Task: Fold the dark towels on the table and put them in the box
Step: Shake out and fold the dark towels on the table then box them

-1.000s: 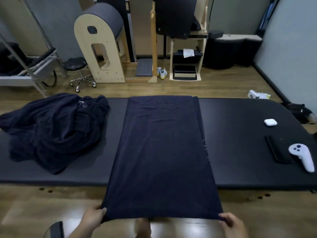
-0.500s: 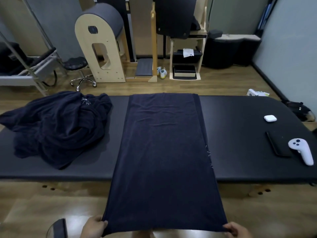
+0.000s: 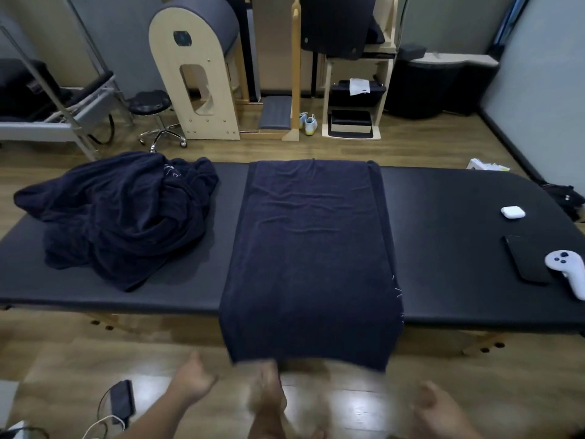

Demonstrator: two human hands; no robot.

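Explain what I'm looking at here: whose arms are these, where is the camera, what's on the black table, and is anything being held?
No machine here: a person works bare-handed, and the single picture comes from a wide-angle camera on their head, looking forward and down. At the bottom are the left hand and the right hand, both motion-blurred, apart from the cloth and holding nothing. On the black padded table one dark towel lies spread flat, its near end hanging over the edge. To the left sits a crumpled pile of dark towels. At the right lie a white case, a dark phone and a white controller.
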